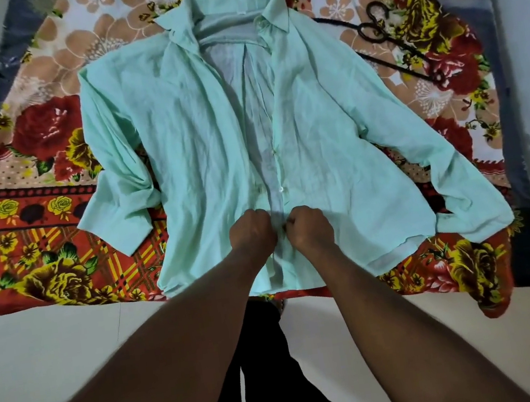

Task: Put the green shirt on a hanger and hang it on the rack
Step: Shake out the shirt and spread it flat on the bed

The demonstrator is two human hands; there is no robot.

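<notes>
The pale green shirt lies face up on a flowered bedsheet, collar at the far end, front open from the collar down to near the hem. My left hand and my right hand are side by side low on the shirt's front opening, each pinching one edge of the placket, close to a button. A dark hanger lies on the sheet to the right of the collar, apart from the shirt. No rack is in view.
The sheet covers a mattress with a dark blue edge on the right. Pale floor runs along the near side and the left. My dark trousers show between my forearms.
</notes>
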